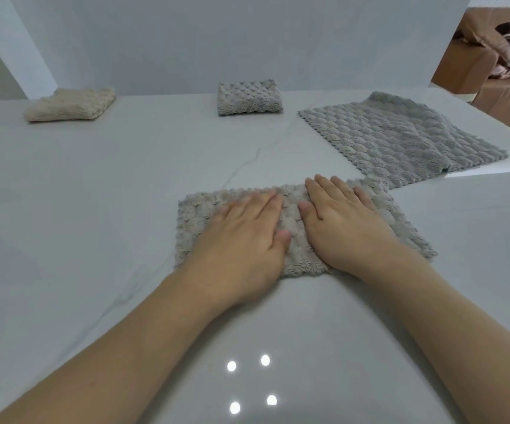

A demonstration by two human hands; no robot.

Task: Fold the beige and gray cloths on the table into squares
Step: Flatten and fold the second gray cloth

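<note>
Two hands, left [247,237] and right [344,221], fingers flat on half-folded gray cloth [293,228], three gray cloths, one beige cloth [71,104].

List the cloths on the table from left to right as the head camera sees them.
Folded beige cloth → cloth under both hands → small folded gray cloth → unfolded gray cloth.

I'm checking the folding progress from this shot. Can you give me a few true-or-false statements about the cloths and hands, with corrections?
1. Both hands, left hand and right hand, press flat on the near gray cloth. True.
2. The beige cloth lies spread open. False: it sits folded at the far left.
3. A folded gray cloth sits at the far side. True.
4. The cloth at right is folded small. False: it lies spread out.
</note>
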